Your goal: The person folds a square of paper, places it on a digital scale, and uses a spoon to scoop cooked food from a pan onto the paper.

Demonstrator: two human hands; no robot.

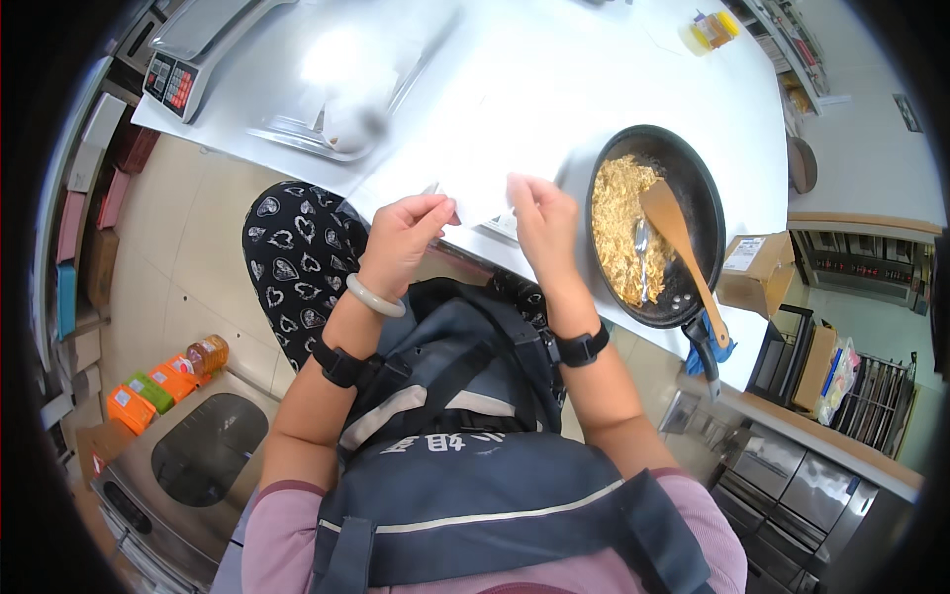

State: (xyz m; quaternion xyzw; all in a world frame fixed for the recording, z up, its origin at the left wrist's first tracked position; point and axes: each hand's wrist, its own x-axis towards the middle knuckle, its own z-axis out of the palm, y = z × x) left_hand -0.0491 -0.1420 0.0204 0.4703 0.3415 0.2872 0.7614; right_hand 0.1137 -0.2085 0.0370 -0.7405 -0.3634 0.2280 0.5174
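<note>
Over the near edge of the white table, my left hand (404, 236) is closed, thumb and fingertips pinched on the edge of a thin whitish sheet (480, 188). My right hand (546, 223) is also closed, fingers curled in a pinch at the sheet's other side. Against the white table the sheet's outline is hard to make out, and I cannot tell whether it is film or paper. Just right of my right hand stands a black frying pan (699, 198) with golden shredded food (616, 213). A wooden spatula (673, 220) and a metal spoon (643, 262) rest in it.
A metal tray (297, 134) and a weighing scale (183, 74) stand on the table's left part. A yellow-lidded jar (711, 33) is at the far right. The pan's handle (701, 351) juts past the near edge beside a cardboard box (757, 272).
</note>
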